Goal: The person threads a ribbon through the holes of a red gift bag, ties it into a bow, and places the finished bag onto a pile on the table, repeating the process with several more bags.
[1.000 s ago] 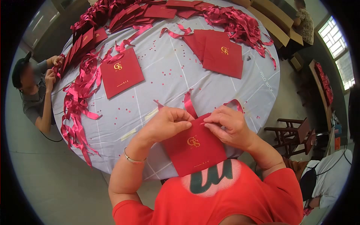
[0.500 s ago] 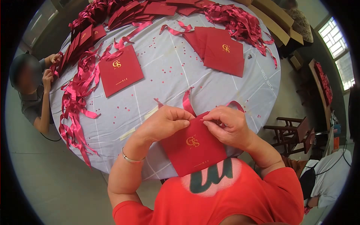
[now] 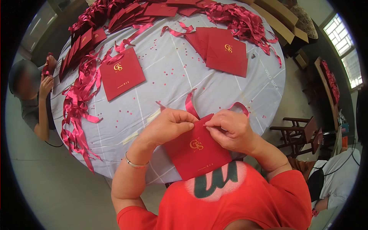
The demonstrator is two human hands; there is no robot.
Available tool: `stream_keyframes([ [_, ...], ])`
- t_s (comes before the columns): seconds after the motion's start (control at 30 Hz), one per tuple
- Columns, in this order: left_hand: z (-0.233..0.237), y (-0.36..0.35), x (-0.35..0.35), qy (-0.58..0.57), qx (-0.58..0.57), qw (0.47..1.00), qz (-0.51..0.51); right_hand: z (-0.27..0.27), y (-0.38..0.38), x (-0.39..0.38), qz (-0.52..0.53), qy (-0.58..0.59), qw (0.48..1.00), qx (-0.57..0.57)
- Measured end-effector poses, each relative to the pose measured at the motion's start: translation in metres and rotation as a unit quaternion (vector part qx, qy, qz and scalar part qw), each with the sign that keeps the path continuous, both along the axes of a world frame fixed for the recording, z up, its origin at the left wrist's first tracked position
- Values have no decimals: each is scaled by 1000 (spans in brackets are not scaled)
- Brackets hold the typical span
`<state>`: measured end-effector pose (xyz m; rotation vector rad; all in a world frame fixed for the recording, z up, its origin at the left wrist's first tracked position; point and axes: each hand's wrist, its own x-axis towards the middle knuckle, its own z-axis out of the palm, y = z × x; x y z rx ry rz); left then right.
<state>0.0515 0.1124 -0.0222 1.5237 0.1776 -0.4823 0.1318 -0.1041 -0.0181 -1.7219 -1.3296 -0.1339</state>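
Note:
A flat red paper bag (image 3: 199, 153) with gold lettering stands tilted against my shirt at the table's near edge. My left hand (image 3: 172, 125) is closed on its top edge, thumb in front and fingers partly hidden behind. Close beside it, my right hand (image 3: 232, 128) pinches at the upper front of the bag, on what looks like the thin pale tip of a ribbon; the fingertips mostly cover it. A pink-red ribbon (image 3: 189, 105) rises behind the bag, and another stretch of ribbon (image 3: 240, 107) curves out behind my right hand.
Red bags (image 3: 226, 53) lie stacked at the right, and a single bag (image 3: 122, 74) at the left. Heaps of ribbon (image 3: 78, 111) line the round table's cloth (image 3: 165, 92), dotted with small red discs. A co-worker (image 3: 32, 96) handles ribbon at left. A wooden chair (image 3: 297, 132) stands at right.
My right hand's fingers have closed in more tightly at the bag's upper front. My left hand and the bag stay nearly still. The co-worker's hands have shifted.

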Motion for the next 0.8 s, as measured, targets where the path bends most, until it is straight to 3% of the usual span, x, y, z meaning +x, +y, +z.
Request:
stream_keyframes([
  [0.5,-15,-15,-4,-137,148,979,34,-1,7,-19,-49,-148,966,-208],
  [0.57,-5,-15,-5,-125,164,978,24,3,8,-11,-43,-17,985,-168],
  [0.6,-1,-15,-5,-113,179,977,17,6,8,-5,-44,-17,985,-168],
  [0.7,1,-16,-7,-135,184,973,23,18,8,9,1,161,970,-183],
  [0.8,3,-19,-10,-161,187,969,26,19,11,22,53,217,951,-213],
])
